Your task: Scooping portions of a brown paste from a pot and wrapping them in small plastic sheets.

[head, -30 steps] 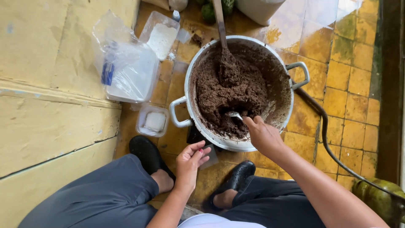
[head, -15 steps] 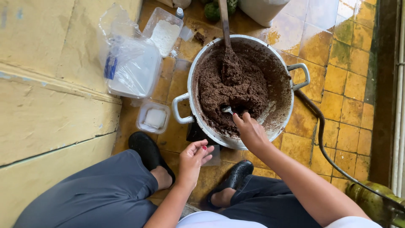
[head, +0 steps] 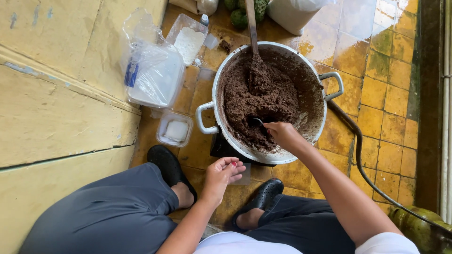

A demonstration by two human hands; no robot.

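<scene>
A big metal pot (head: 208,118) with two handles stands on the tiled floor, filled with a dark brown crumbly mix (head: 263,101). A long wooden stirrer (head: 251,28) stands stuck in the mix at the far side. My right hand (head: 282,135) reaches over the pot's near rim and grips a small spoon (head: 256,121), whose bowl is dug into the mix. My left hand (head: 224,173) hovers below the pot, palm up, fingers loosely cupped, with nothing in it. My knees in grey trousers and black shoes frame the bottom.
A small clear tub (head: 174,129) with a white block sits left of the pot. A bagged plastic container (head: 153,77) and an open tub of white powder (head: 188,40) lie beyond. A dark hose (head: 362,160) runs to a green gas cylinder (head: 421,230). A yellow wall is on the left.
My right hand has moved left and deeper over the pot, pushing the spoon into the brown mix. My left hand stays cupped below the pot.
</scene>
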